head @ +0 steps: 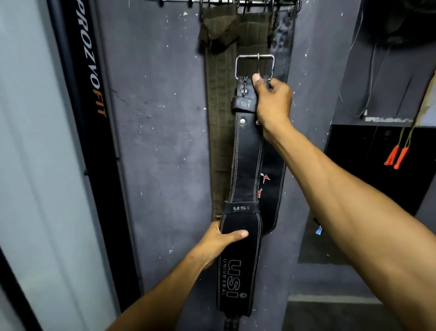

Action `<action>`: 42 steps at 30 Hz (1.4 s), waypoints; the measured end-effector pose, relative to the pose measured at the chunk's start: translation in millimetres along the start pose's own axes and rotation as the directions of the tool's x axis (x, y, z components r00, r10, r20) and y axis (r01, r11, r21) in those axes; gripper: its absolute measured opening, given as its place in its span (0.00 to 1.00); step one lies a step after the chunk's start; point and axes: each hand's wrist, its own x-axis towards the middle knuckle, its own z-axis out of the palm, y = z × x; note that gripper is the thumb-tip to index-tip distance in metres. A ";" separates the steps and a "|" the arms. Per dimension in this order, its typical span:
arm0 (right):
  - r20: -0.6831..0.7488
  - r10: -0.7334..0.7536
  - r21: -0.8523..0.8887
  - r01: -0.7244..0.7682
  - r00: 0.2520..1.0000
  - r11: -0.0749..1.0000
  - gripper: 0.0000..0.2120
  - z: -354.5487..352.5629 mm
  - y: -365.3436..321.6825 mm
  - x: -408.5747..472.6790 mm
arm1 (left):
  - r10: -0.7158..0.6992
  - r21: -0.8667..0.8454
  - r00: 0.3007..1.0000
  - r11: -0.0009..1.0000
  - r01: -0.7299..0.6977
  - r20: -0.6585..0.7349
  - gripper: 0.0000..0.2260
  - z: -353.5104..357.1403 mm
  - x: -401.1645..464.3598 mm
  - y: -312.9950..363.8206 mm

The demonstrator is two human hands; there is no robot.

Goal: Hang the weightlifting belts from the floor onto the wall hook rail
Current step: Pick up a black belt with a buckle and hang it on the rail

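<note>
A black leather weightlifting belt [246, 160] marked USI hangs upright in front of the wall. My right hand [273, 101] grips its top end just below the silver buckle [254, 66]. My left hand [220, 241] grips the wide padded section lower down, thumb across its front. The hook rail [224, 2] runs along the top edge of the view, above the buckle. An olive fabric belt [219, 94] and another black belt [274, 179] with a red logo hang from the rail behind the held belt.
A black upright frame [92, 94] lettered PROZVOFIT stands at the left beside a pale panel. To the right, cables [368, 70] and a skipping rope with orange handles [396, 156] hang by a dark shelf. The grey wall [160, 141] is scuffed.
</note>
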 end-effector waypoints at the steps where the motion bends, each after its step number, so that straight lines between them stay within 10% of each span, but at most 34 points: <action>1: 0.012 0.008 0.016 -0.008 1.000 1.000 0.20 -0.5 0.7 -0.8 | -0.028 0.043 0.999 0.999 0.027 0.018 0.25 -2.3 0.6 -14.2; 4: 0.047 0.004 0.055 -0.006 0.999 0.998 0.29 -1.9 1.7 2.1 | -0.181 0.250 0.983 0.953 0.173 0.009 0.39 -8.3 -1.7 -75.0; 10: 0.099 0.005 0.051 -0.010 0.995 0.999 0.33 3.2 9.8 3.6 | -0.221 0.265 0.975 0.941 0.212 0.003 0.35 -11.8 4.9 -109.8; 19: 0.115 0.058 0.011 -0.060 0.992 0.998 0.33 3.0 26.7 -5.1 | 0.230 -0.084 0.973 0.970 -0.227 0.026 0.17 1.5 23.8 83.7; 25: 0.106 0.046 -0.010 -0.045 0.993 0.999 0.31 7.9 31.2 -23.6 | 0.367 -0.261 0.921 0.883 -0.390 -0.135 0.26 2.4 47.7 177.5; 32: 0.123 0.059 -0.048 -0.053 0.991 0.997 0.14 0.8 18.5 -53.5 | 0.537 -0.026 0.768 0.814 -0.580 -0.349 0.16 12.4 52.5 202.4; 42: 0.152 0.089 0.006 -0.091 0.984 0.996 0.24 -11.4 28.6 -106.7 | 0.528 -0.017 0.741 0.810 -0.587 -0.414 0.12 10.0 62.9 195.8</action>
